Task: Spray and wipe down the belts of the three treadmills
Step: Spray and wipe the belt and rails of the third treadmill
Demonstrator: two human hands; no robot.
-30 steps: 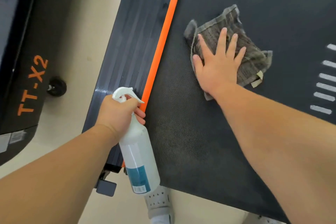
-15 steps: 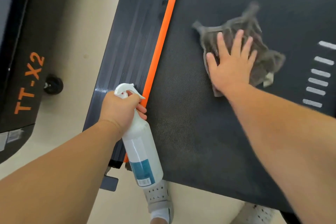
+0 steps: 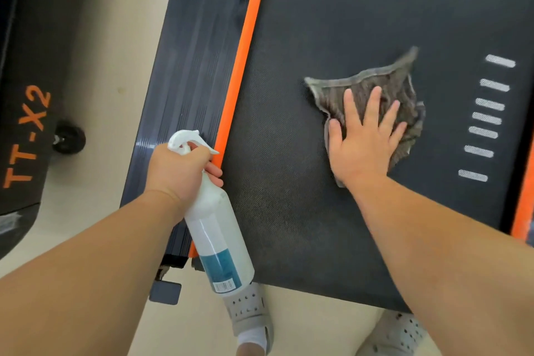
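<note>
Two hands are at work over a treadmill's dark belt [image 3: 346, 23]. The left hand [image 3: 179, 170] grips one spray bottle [image 3: 215, 234] around its neck, fingers curled under the white trigger head. The bottle hangs tilted over the near left edge of the belt, beside the orange strip [image 3: 245, 52]. Its body is translucent white with a teal band low down. Whether that band is liquid or label cannot be told. A barcode sticker sits near its base.

The right hand [image 3: 364, 141] lies flat with fingers spread, pressing one grey cloth [image 3: 384, 87] onto the belt. The cloth is rumpled, with one corner trailing toward the far right. Seven white dashes [image 3: 488, 118] run in a column on the belt just right of the cloth.

Left of the orange strip runs a ribbed dark side rail [image 3: 196, 52], and then pale floor [image 3: 115, 23]. A second treadmill [image 3: 26, 136] marked "TT-X2" stands at the far left, with one black wheel [image 3: 69, 136] beside it. Two grey perforated shoes [image 3: 248, 315] show at the near edge.

Compared with a second ago, the right hand and cloth have slid right, away from the orange strip and closer to the dashes. The cloth's outline has pulled into a more pointed shape. The left hand and bottle stay by the strip.
</note>
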